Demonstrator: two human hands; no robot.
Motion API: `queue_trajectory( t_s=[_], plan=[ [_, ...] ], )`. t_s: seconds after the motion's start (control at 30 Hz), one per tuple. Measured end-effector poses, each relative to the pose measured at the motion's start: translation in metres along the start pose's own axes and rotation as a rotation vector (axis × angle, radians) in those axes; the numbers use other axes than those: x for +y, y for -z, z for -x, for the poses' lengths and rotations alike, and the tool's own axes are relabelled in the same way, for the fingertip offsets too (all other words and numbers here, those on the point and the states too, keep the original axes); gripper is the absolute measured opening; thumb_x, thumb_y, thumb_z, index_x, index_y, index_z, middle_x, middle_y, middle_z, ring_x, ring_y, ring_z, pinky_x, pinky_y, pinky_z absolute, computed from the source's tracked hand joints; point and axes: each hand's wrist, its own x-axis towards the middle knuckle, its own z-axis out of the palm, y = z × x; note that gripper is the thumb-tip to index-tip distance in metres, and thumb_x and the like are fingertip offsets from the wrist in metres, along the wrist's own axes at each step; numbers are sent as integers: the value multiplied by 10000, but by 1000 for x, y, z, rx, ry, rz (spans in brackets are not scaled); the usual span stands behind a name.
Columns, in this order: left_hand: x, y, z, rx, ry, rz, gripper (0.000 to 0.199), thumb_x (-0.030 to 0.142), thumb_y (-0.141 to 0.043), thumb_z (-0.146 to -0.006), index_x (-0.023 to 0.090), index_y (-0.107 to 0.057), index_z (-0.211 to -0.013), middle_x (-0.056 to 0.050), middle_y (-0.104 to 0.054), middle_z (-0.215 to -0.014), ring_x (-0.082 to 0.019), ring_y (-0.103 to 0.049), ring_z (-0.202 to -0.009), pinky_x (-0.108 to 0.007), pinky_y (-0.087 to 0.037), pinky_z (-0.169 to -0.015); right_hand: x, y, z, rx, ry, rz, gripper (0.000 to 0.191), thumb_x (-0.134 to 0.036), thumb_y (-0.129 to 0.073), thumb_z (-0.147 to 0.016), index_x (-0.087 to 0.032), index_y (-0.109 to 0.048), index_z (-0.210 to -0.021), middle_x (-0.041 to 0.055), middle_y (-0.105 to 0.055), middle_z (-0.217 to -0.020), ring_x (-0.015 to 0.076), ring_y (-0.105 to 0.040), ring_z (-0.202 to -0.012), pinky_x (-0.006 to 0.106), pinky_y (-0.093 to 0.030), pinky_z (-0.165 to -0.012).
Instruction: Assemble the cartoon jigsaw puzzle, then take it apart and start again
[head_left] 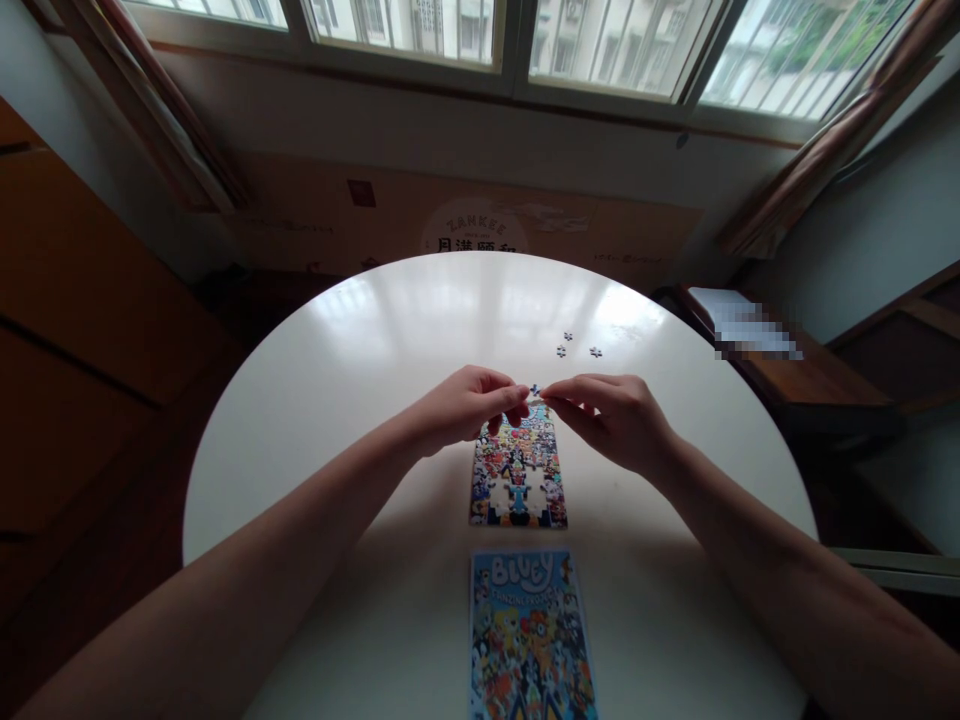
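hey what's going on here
The left hand and right hand almost meet over the far end of a jigsaw, a small piece showing between their fingertips. The jigsaw has gaps near its close end. Three loose pieces lie farther off on the white table; a matching picture lies closer.

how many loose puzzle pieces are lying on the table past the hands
3, all beyond the right hand: the farthest piece, the nearer piece slightly left of it, and the rightmost piece. Others may be hidden.
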Motion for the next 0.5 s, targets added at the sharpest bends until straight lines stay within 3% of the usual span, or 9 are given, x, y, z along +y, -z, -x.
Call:
queue_trajectory(
  t_s=[0.2, 0.37, 0.5],
  plan=[
    [3, -2, 1, -51, 68, -11, 322, 443, -601, -884, 163, -683, -748, -60, -640, -728, -113, -483, -574, -224, -270, -417, 0, 1, -1, -13, 40, -23, 179, -293, -570, -987, -225, -734, -1009, 10, -749, -927, 110, -685, -744, 251, -549, -647],
    [4, -1, 1, -78, 67, 17, 322, 453, -630, -865, 163, -688, -739, -72, -656, -741, -110, -475, -564, -229, -263, -422, -1, 4, -1, -84, -15, -20, 224, -335, -549, -992, -244, -752, -1015, 18, -749, -956, 140, -704, -817, 284, -569, -711],
    [4, 1, 1, -72, 114, 14, 259, 422, -682, -811, 178, -705, -730, -61, -660, -722, -113, -474, -551, -237, -249, -425, -2, 10, -3, -142, 37, -57, 200, -329, -579, -975, -244, -758, -1000, 24, -744, -986, 145, -705, -844, 285, -576, -736]
  ],
)
